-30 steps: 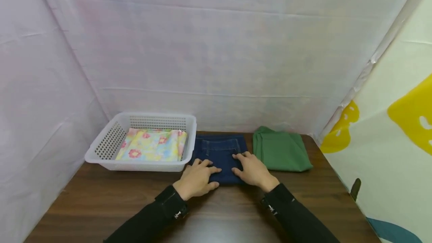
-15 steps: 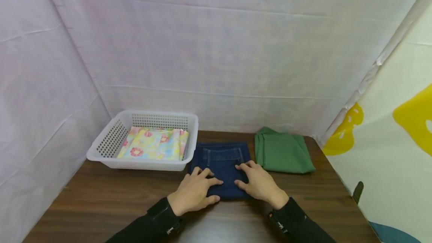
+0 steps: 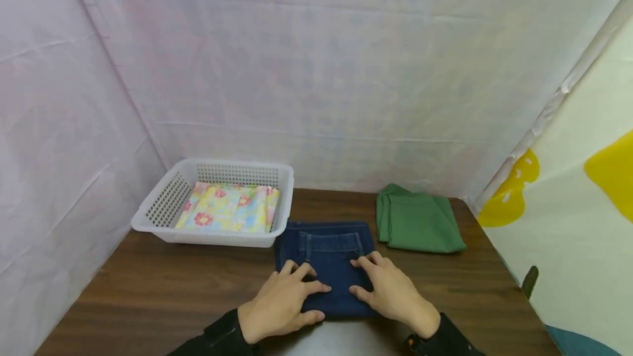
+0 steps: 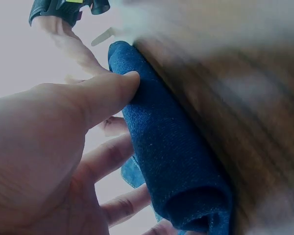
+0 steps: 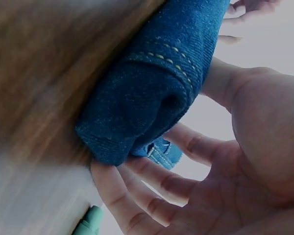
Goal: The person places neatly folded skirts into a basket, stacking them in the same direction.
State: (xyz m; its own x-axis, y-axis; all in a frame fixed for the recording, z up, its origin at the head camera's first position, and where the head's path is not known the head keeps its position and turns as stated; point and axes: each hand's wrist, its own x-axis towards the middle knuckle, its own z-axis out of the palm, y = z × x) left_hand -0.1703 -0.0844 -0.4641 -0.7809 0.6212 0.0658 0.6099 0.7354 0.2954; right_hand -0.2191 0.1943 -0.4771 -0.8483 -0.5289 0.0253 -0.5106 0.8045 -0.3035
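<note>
A folded pair of dark blue jeans (image 3: 330, 243) lies flat on the table in front of the person, its waistband and belt loops facing up. My left hand (image 3: 281, 302) rests on its left part, fingers spread on top and thumb at the near edge. On the right part lies my right hand (image 3: 392, 291), its fingers also apart and touching the cloth. In the left wrist view the thumb lies against the thick folded edge of the jeans (image 4: 161, 132). The right wrist view shows fingertips at the rolled side of the jeans (image 5: 137, 107), with yellow stitching.
A white perforated basket (image 3: 212, 238) holding a folded floral cloth (image 3: 229, 209) stands at the back left. A folded green cloth (image 3: 420, 221) lies at the back right of the brown wooden table (image 3: 148, 273). White sheeting (image 3: 316, 70) hangs close behind.
Both hands have drawn the jeans toward the person, away from the back edge. The jeans now lie nearer than the basket and the green cloth, which stay in place.
</note>
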